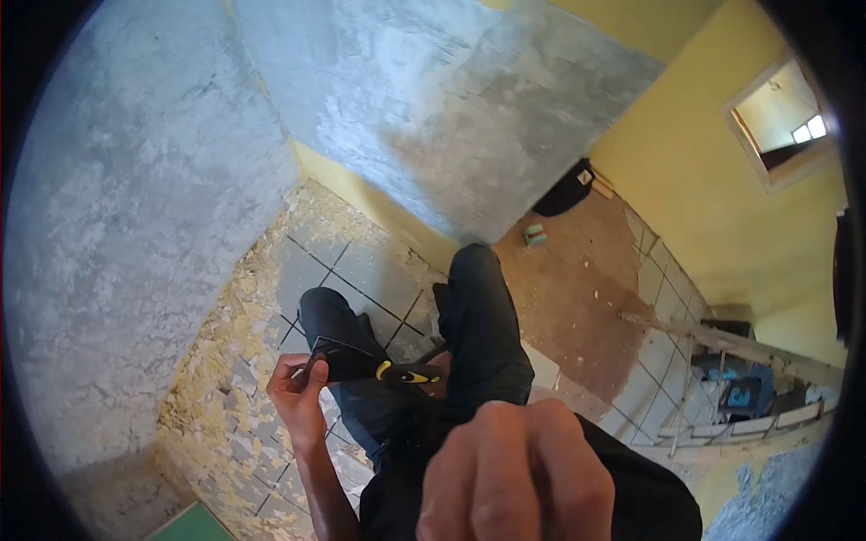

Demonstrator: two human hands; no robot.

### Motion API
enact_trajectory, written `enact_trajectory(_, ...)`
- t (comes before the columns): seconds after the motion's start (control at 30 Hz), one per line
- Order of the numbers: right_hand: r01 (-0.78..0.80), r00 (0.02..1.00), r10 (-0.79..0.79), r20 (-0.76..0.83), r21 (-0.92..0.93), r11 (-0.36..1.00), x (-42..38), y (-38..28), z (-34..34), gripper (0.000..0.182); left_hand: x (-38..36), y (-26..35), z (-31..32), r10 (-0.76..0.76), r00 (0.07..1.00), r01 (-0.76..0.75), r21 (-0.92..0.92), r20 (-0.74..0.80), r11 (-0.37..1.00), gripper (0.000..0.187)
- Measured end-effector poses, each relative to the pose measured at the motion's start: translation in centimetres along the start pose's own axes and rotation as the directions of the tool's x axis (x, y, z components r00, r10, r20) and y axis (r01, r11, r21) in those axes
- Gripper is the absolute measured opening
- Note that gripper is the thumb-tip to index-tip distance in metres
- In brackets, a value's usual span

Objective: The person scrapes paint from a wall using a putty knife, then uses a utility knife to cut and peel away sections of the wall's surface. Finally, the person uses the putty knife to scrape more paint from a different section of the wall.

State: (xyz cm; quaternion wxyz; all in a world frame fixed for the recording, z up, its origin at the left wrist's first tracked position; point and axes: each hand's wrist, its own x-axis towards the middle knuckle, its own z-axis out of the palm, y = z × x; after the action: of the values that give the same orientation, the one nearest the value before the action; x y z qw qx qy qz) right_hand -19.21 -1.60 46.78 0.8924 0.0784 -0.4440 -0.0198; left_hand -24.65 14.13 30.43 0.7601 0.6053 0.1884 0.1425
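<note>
My left hand (299, 388) pinches the outer end of a wide, dark, thin blade between thumb and fingers. That blade belongs to a putty knife, whose black and yellow handle (410, 372) points right, between my thighs. Very near the camera, my right hand (519, 478) is closed with its knuckles up. Its fingertips are hidden, so whatever it may hold cannot be made out. Below both hands are my dark-trousered legs (487, 334), knees bent.
Yellow and white paint flakes (212, 397) cover the grey floor tiles along the left wall (135, 198). A brown sheet (577, 298) lies right of my legs, with a small greenish block (535, 235) on it. A wooden ladder (740, 347) stands at right.
</note>
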Motion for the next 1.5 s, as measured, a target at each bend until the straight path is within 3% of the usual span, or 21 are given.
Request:
enact_trajectory(0.07, -0.542, 0.837, 0.539, -0.098, -0.005, 0.841, 1.3, -3.6, 0.5, 0.005, 0.2, -0.1, -0.6, -0.004, 1.000, 0.004, 0.006, -0.022, 1.000, 0.018)
enact_trajectory(0.1, -0.286, 0.956, 0.287, -0.051, 0.027, 0.958, 0.6, -1.2, 0.0, 0.007, 0.4, -0.3, -0.8, -0.015, 1.000, 0.015, 0.012, -0.025, 1.000, 0.017)
enact_trajectory(0.2, -0.218, 0.965, 0.229, -0.125, 0.093, 0.972, -0.3, -0.7, 1.1, 0.006, 0.8, -0.8, -1.4, -0.001, 0.999, 0.002, 0.015, -0.044, 1.000, 0.017)
enact_trajectory(0.33, -0.404, 0.866, 0.393, -0.310, 0.030, 0.914, 0.1, -2.6, 3.4, 0.004, 0.6, -0.6, -1.4, -0.012, 0.996, 0.017, 0.061, -0.088, 0.998, 0.015)
enact_trajectory(0.37, -0.348, 0.890, 0.313, -0.331, -0.050, 0.936, -0.3, -2.1, 3.4, 0.005, 0.6, -0.6, -1.2, -0.019, 0.997, 0.023, 0.059, -0.075, 0.998, 0.015)
enact_trajectory(0.5, -0.395, 0.919, 0.395, 0.010, -0.022, 0.918, -0.4, -4.6, -0.1, 0.001, 1.5, -1.7, -1.1, -0.043, 0.996, 0.045, 0.021, -0.076, 0.999, 0.012)
enact_trajectory(0.57, -0.622, 0.658, 0.683, 0.315, -0.283, 0.730, 1.8, -6.1, -1.7, 0.012, 2.0, -2.5, -1.0, -0.072, 0.995, 0.072, 0.002, -0.073, 0.997, 0.012)
enact_trajectory(0.6, -0.616, 0.644, 0.691, 0.329, -0.312, 0.723, 1.7, -7.2, -2.6, 0.012, 2.4, -2.9, -0.6, -0.052, 0.997, 0.051, -0.019, -0.054, 0.999, 0.012)
enact_trajectory(0.73, -0.738, 0.474, 0.818, -0.326, -0.654, 0.167, -0.2, -11.4, -8.7, 0.012, 5.5, -3.3, 0.9, -0.133, 0.990, 0.130, -0.065, -0.044, 0.989, 0.013)
enact_trajectory(0.77, -0.705, 0.491, 0.819, -0.299, -0.689, 0.171, -0.4, -11.9, -10.9, 0.012, 6.9, -3.6, 1.6, -0.147, 0.989, 0.144, -0.064, -0.037, 0.987, 0.013)
enact_trajectory(0.83, -0.649, 0.433, 0.559, -0.707, -0.675, -0.351, -1.0, -12.4, -15.1, 0.025, 9.8, -4.2, 2.9, -0.107, 0.994, 0.105, -0.105, -0.014, 0.989, 0.013)
enact_trajectory(0.87, -0.616, 0.465, 0.569, -0.678, -0.710, -0.342, -0.8, -12.2, -17.0, 0.025, 11.8, -4.1, 3.7, -0.101, 0.995, 0.099, -0.139, -0.007, 0.985, 0.014)
enact_trajectory(0.93, -0.566, 0.315, 0.567, -0.761, -0.630, -0.531, 0.3, -11.3, -20.1, 0.040, 15.6, -2.9, 5.5, -0.065, 0.996, 0.074, -0.186, 0.053, 0.980, 0.014)
enact_trajectory(1.0, -0.447, 0.291, 0.668, -0.685, -0.715, -0.538, 3.5, -9.7, -20.4, 0.055, 18.4, 0.1, 7.5, -0.069, 0.991, 0.094, -0.221, 0.119, 0.971, 0.015)
enact_trajectory(1.07, -0.592, 0.252, 0.566, -0.785, -0.588, -0.551, 7.6, -6.7, -17.3, 0.027, 19.4, 4.4, 9.3, 0.011, 0.974, 0.026, -0.160, 0.227, 0.987, 0.012)
enact_trajectory(1.13, -0.623, 0.345, 0.547, -0.762, -0.622, -0.473, 10.9, -4.8, -16.0, 0.029, 19.8, 10.3, 10.9, 0.057, 0.969, -0.028, -0.122, 0.242, 0.992, 0.013)
enact_trajectory(1.2, -0.727, -0.136, 0.639, -0.757, -0.362, -0.584, 15.9, -3.6, -13.2, 0.065, 19.8, 16.9, 12.0, 0.125, 0.981, -0.101, -0.157, 0.151, 0.982, 0.006)
enact_trajectory(1.27, -0.776, -0.050, 0.658, -0.751, -0.386, -0.499, 20.4, -1.1, -9.3, 0.065, 20.1, 23.8, 11.7, 0.038, 0.982, 0.008, -0.244, 0.184, 0.970, 0.016)
enact_trajectory(1.33, -0.820, 0.021, 0.672, -0.741, -0.397, -0.412, 25.2, 1.3, -5.1, 0.066, 20.2, 31.0, 12.2, 0.208, 0.977, -0.190, -0.271, 0.041, 0.944, 0.017)
enact_trajectory(1.4, -0.792, 0.025, 0.645, -0.764, -0.409, -0.453, 30.5, 4.2, -1.4, 0.067, 20.7, 37.5, 12.0, 0.271, 0.960, -0.255, -0.174, 0.076, 0.951, 0.019)
enact_trajectory(1.5, -0.858, 0.147, 0.640, -0.754, -0.419, -0.297, 36.0, 8.1, 2.6, 0.064, 21.4, 46.5, 12.8, 0.339, 0.932, -0.316, -0.169, 0.132, 0.934, 0.021)
